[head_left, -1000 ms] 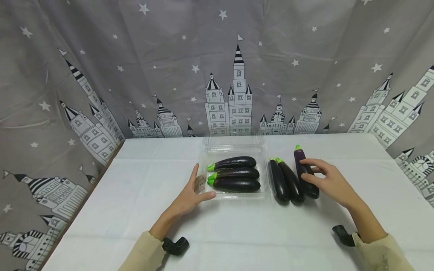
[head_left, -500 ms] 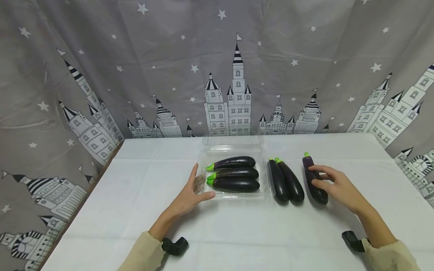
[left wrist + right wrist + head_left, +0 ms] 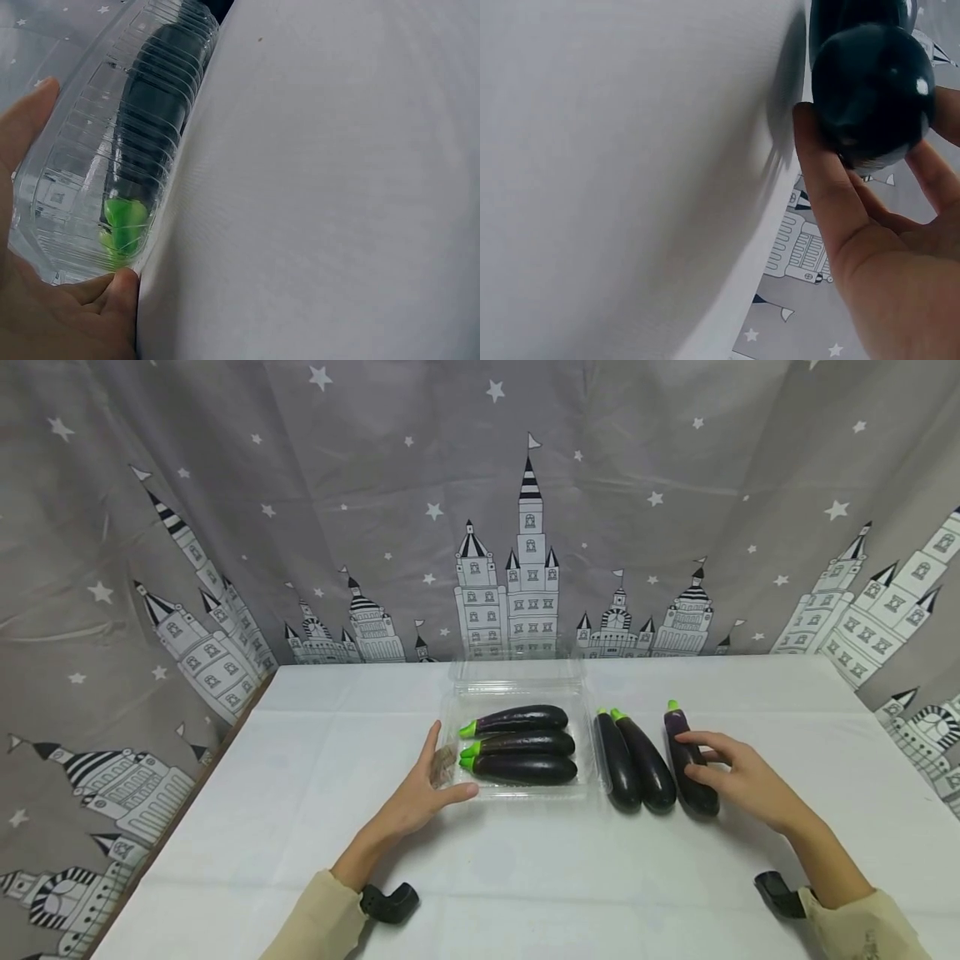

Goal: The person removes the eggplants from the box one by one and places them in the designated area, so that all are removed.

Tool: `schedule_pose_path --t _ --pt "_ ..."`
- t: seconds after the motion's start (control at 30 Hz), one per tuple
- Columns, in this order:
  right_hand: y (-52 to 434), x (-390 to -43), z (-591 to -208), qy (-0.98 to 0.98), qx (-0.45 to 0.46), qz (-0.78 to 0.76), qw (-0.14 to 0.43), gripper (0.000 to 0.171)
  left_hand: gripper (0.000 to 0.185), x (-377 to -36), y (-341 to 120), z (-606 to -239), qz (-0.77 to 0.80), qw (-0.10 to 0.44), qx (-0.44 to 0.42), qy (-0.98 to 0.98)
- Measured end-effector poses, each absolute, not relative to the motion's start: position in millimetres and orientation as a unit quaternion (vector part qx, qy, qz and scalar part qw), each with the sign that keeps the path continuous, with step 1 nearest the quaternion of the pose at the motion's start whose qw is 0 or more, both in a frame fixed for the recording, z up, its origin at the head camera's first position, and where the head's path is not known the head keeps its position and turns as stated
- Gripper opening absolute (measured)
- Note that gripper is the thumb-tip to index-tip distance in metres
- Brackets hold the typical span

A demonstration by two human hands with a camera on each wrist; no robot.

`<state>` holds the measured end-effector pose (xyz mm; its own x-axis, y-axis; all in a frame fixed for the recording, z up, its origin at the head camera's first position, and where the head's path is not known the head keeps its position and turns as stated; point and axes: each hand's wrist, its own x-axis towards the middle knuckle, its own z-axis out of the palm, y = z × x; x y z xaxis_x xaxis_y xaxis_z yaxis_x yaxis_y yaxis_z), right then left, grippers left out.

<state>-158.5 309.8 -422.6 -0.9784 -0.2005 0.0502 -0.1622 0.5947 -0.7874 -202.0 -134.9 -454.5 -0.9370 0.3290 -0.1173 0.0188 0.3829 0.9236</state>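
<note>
**Eggplant in a light grip beside a filling tray**

The main risk, as I judge it, is the round, glossy eggplant rolling or slipping out of the right hand. Its skin looks smooth, and the hold sits on its lower half, so the green-capped far end could swing or dip if lifted. A second risk is a knock against the 2 loose eggplants lying just to its left, which could set them rolling across the white surface. The thin clear tray could also skid if something presses into it, and only the left hand stands against that.

The right-hand grip is partly closed: in the right wrist view the thumb lies along 1 side of the eggplant's dark rounded end and fingers curl round the other, with the palm behind it. The eggplant lies on the surface, right of the loose pair and well right of the tray.

The left-hand grip is spread and relaxed, with the thumb raised along the tray's left end and the fingers straight against its near corner, touching but not clasping. Inside the tray, 3 eggplants lie side by side, green caps pointing left.
</note>
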Motion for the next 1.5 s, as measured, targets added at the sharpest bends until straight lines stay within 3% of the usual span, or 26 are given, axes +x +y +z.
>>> schedule_pose_path --t 0.47,1.5 --pt "308.4 -157.6 -423.1 0.894 -0.104 -0.434 0.034 0.055 0.115 -200.7 -133.8 -451.6 0.547 0.148 0.104 0.817" --pt "308.1 -157.5 -426.5 0.911 -0.068 -0.406 0.034 0.046 0.117 -202.6 -134.5 -455.1 0.554 0.15 0.105 0.812"
